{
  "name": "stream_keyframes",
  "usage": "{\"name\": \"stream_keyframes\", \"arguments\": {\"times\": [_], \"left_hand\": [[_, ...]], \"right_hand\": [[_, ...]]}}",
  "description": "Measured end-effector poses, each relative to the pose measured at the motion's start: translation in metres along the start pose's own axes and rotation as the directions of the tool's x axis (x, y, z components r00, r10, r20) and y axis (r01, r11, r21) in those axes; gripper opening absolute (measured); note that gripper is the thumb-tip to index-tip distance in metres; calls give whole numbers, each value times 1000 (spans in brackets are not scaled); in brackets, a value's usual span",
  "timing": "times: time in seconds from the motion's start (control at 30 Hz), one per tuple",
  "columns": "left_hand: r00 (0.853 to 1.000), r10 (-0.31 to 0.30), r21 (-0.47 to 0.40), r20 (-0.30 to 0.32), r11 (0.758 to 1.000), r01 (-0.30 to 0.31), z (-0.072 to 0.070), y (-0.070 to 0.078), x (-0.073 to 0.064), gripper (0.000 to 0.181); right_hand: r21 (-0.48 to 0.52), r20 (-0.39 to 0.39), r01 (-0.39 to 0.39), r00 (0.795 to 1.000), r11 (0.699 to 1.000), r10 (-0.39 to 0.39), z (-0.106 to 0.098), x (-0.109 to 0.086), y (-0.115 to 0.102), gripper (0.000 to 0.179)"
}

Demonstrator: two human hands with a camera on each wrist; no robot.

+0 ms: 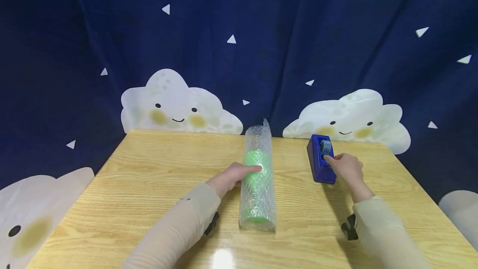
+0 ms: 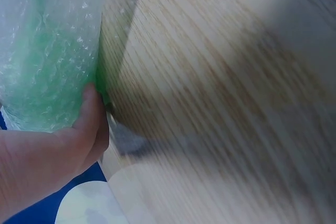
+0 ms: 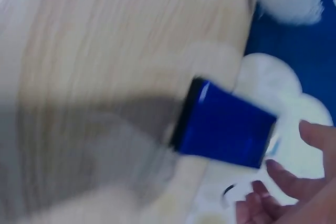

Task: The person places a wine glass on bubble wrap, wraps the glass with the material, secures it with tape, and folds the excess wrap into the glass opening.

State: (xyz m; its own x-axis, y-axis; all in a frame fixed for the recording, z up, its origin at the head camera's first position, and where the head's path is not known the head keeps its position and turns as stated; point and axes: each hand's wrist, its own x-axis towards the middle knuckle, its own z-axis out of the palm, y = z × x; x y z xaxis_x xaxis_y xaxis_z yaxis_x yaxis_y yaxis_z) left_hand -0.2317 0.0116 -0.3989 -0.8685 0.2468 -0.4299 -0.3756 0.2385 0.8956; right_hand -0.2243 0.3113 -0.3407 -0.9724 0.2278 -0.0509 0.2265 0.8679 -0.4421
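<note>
Bubble-wrapped green bundle (image 1: 257,200) is lying lengthwise, near to far, before a dark blue curtain (image 1: 239,3), the largest thing around, which is hanging beyond the table with two cloud faces showing. The wooden table (image 1: 168,157) is bearing the bundle around its middle, the wrap's far end reaching the far edge. Pale sleeves (image 1: 179,223) are slanting in from the near left and near right. To the bundle's right, across bare wood, a blue tape dispenser (image 1: 321,171) is sitting near the far edge. The left hand (image 1: 232,174) is grasping the bundle from the left, one digit crossing its top and hiding part of the green. The right hand (image 1: 348,170) is hovering by the dispenser, fingertips standing apart, partly blocking its right side. Smallest, the tape roll (image 1: 325,147) is resting inside.
</note>
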Motion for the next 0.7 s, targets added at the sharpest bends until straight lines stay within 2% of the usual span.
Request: {"name": "stream_keyframes", "arguments": {"times": [0.1, 0.2, 0.3, 0.4, 0.53, 0.63, 0.7], "left_hand": [[1000, 4, 1, 2, 1000, -4, 0, -1, 2, 81], [1000, 6, -3, 4, 1000, -6, 0, -2, 3, 81], [1000, 6, -3, 6, 1000, -6, 0, -2, 2, 83], [1000, 5, -6, 7, 1000, -5, 0, -1, 1, 84], [1000, 2, -8, 9, 1000, -2, -1, -1, 1, 85], [1000, 6, -11, 8, 1000, -6, -2, -1, 0, 84], [1000, 6, -15, 10, 1000, -6, -2, -1, 0, 83]], "right_hand": [[-28, 70, -31, 997, 999, 33, -1, 6, 13, 50], [26, 92, -83, 993, 996, 80, 1, 12, 19, 47], [122, 118, -125, 987, 985, 111, 4, 16, 25, 46], [207, 187, -180, 972, 962, 142, 4, 20, 29, 61], [272, 292, -274, 937, 922, 192, 1, 27, 32, 82], [290, 324, -283, 928, 914, 184, -2, 30, 31, 83], [276, 308, -251, 938, 928, 162, -4, 29, 29, 74]]}}
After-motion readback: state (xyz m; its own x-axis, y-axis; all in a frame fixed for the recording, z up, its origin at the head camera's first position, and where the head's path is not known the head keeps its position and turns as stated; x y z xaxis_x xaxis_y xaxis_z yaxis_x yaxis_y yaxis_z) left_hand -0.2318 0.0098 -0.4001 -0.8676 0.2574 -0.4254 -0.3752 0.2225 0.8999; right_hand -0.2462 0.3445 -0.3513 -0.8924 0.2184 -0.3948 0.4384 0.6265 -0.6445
